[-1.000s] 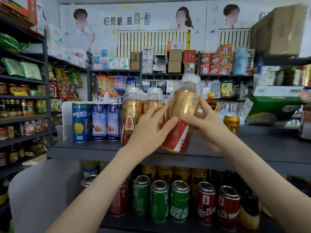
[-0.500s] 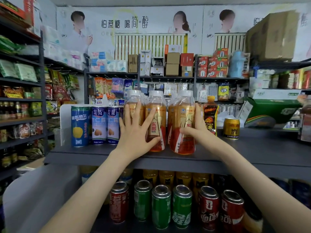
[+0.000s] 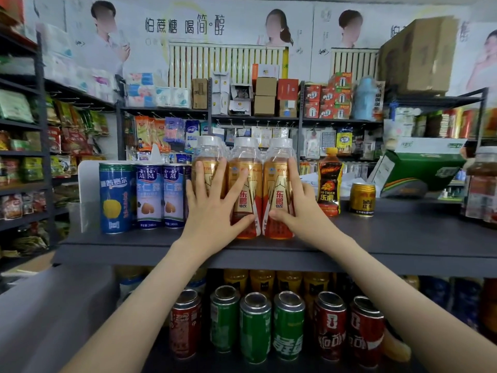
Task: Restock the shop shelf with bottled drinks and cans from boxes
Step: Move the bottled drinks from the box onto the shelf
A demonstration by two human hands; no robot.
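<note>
While the left hand (image 3: 212, 211) and right hand (image 3: 301, 211) press them, three bottles (image 3: 246, 184) stand upright on the shelf (image 3: 376, 238)

Flat, fingers spread, the left hand covers the two leftmost; the right hand, fingers straight, lies against the right bottle (image 3: 278, 184), thumb across its front. Cans (image 3: 148, 195) stand just left

On the shelf (image 3: 376, 238) three bottles (image 3: 246, 189) stand in a row, touching, with more behind them. Three tall cans (image 3: 148, 195) stand just left of them. To the right stand a small bottle (image 3: 330, 184), then a small can (image 3: 362, 199). Below the shelf is a row of cans (image 3: 255, 327), with bottles behind.
</note>
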